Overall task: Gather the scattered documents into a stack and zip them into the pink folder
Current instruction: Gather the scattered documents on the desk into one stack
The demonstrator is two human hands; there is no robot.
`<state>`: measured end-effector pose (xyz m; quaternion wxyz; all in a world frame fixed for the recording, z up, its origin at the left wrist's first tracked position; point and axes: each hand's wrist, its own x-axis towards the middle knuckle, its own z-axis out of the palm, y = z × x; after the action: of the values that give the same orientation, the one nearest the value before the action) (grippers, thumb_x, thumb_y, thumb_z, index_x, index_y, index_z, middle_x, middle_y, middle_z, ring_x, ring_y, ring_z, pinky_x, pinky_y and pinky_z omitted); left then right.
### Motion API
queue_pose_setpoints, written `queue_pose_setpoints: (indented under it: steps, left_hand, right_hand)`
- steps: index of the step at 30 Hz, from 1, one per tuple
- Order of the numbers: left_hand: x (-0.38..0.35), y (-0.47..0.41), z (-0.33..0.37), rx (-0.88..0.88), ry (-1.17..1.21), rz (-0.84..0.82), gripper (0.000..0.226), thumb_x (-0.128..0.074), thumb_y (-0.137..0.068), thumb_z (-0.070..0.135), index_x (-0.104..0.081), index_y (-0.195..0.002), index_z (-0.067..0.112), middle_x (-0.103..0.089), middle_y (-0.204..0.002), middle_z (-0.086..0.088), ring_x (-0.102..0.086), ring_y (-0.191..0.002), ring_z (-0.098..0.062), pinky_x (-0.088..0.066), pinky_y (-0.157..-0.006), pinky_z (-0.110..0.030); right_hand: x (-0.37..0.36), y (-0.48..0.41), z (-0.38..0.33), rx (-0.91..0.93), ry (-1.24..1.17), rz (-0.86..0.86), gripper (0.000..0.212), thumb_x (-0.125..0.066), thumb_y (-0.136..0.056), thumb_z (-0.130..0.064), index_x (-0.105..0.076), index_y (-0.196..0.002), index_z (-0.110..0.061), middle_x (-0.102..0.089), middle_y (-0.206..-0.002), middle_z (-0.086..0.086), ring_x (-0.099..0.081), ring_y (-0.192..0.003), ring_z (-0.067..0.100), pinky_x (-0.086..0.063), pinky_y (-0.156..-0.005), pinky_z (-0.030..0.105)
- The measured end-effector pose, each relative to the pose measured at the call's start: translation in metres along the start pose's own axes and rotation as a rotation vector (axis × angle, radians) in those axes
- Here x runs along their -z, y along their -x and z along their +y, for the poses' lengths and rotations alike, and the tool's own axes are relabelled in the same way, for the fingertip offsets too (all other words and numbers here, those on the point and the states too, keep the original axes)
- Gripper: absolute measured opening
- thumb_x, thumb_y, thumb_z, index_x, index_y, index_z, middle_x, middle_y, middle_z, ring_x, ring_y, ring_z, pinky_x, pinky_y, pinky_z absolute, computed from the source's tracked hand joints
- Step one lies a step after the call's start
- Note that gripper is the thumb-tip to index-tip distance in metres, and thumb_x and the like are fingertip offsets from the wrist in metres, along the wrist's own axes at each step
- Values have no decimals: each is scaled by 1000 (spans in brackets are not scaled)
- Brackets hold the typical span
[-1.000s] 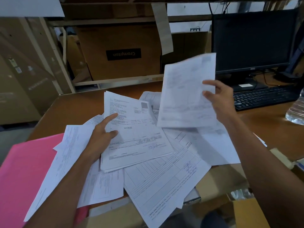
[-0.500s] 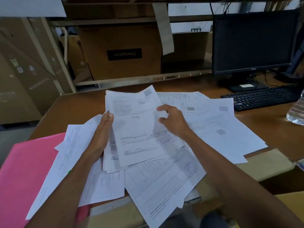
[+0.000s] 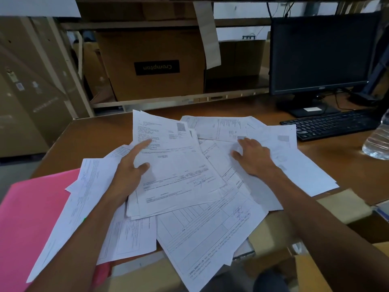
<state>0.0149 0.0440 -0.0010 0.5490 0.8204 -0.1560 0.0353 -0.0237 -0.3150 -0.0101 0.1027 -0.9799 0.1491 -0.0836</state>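
Documents [image 3: 207,239] lie scattered and overlapping across the middle of the worktop [image 3: 94,135], and several overhang its near edge. The left hand [image 3: 128,173] pinches a sheaf [image 3: 179,178] of sheets at its left edge. The thumb and extended index finger lie on top; the remaining fingers are hidden beneath. The right hand [image 3: 253,158] rests flat on loose sheets to the right of the sheaf, fingers spread, gripping nothing. The pink folder [image 3: 31,211] lies at the left end of the worktop, partly covered by sheets. A keyboard [image 3: 330,125], monitor [image 3: 322,53] and water bottle [image 3: 376,142] stand at the far right.
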Motion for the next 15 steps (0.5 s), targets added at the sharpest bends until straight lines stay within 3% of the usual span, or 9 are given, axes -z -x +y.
queue_pose_setpoints:
  steps: [3,6,10,15]
  left_hand:
    - [-2,1,1,34,3,5,58,-58,-100,2,-54,-138,45,-40,-156,14,-39,-142,-17,-44,-108,-34]
    - [-1,0,1,30,-5,28,56,-58,-100,3,-55,-138,43,-39,-157,14,-38,-142,-16,-43,-102,-28]
    - [2,2,2,26,-4,53,54,-58,-100,3,-55,-138,42,-40,-155,14,-39,-140,-14,-42,-98,-24]
    - [7,0,-1,27,9,70,55,-57,-100,3,-55,-136,44,-42,-152,18,-39,-140,-14,-41,-108,-32]
  right_hand:
    - [-1,-8,16,47,73,-52,66,-25,-103,-61,-24,-158,-26,-16,-168,0,-14,-155,24,-14,-121,59]
    - [6,-16,11,109,69,-113,67,-19,-102,-63,-21,-159,-27,-11,-170,-1,-12,-156,25,-10,-122,57]
    - [10,-15,8,125,15,-214,68,-23,-103,-63,-29,-157,-23,-25,-166,5,-34,-148,31,-25,-120,52]
    - [22,-8,27,31,-98,-78,59,-37,-105,-53,-44,-150,-15,-46,-153,11,-47,-136,32,-36,-111,44]
